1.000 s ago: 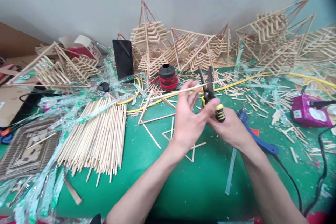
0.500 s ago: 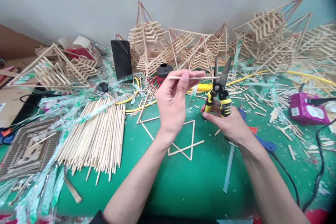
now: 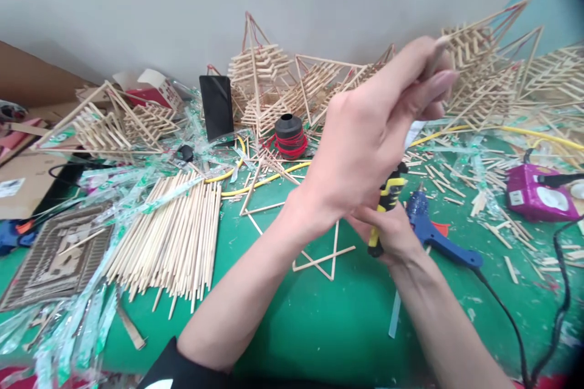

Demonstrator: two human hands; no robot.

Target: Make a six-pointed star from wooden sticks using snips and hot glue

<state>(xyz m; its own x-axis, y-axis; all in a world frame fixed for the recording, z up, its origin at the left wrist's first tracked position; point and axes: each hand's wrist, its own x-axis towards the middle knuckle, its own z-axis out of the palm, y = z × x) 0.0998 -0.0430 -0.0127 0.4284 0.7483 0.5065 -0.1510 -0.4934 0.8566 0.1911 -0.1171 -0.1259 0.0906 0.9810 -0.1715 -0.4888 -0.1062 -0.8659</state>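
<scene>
My left hand point(image 3: 365, 134) is raised and crosses in front of my right hand. Its fingers pinch a thin wooden stick point(image 3: 441, 44), of which only a blurred end shows. Below it, my right hand point(image 3: 395, 228) is closed around the black-and-yellow handles of pruning shears point(image 3: 390, 194); the blades are hidden behind my left hand. On the green table under my hands lies a star-shaped outline of thin sticks point(image 3: 323, 253), partly covered by my left wrist. A blue glue gun point(image 3: 438, 237) rests just right of my right hand.
Left of my arms lies a pile of long wooden sticks point(image 3: 168, 231). Stick frames point(image 3: 260, 67) line the wall behind a phone point(image 3: 216, 108) and a black spool with red cord point(image 3: 291, 137). At right are a purple device point(image 3: 541, 191), cut pieces and a black cable point(image 3: 563, 292).
My left hand has moved up and right with the stick, passing in front of the shears. My right hand keeps hold of the shears, which now appear lower and turned.
</scene>
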